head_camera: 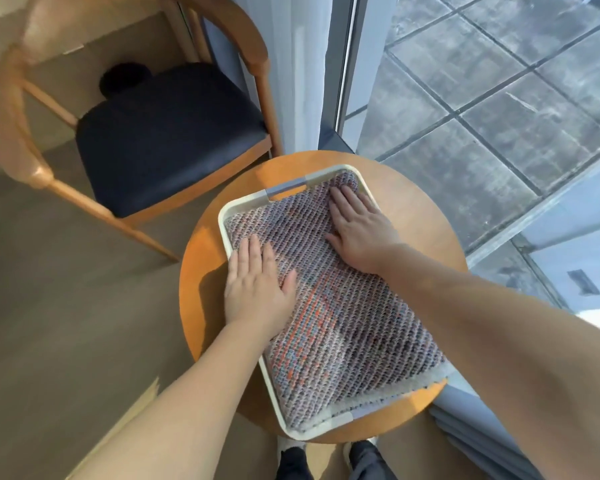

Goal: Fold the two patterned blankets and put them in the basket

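A folded patterned blanket [343, 323], woven in grey, purple and orange, fills the cream basket [222, 216] with grey handles. The basket stands on a round wooden table [426, 209]. My left hand [257, 285] lies flat on the blanket's left side near the basket's rim, fingers straight. Toward the far right corner, my right hand [357, 230] presses flat on the blanket. A fuzzy white edge shows under the blanket at the near right side. I cannot tell whether a second blanket lies underneath.
A wooden armchair [160, 133] with a dark blue seat stands to the left of the table. A glass door [482, 98] and grey curtain [482, 427] are at the right. My feet [326, 459] are below the table's near edge.
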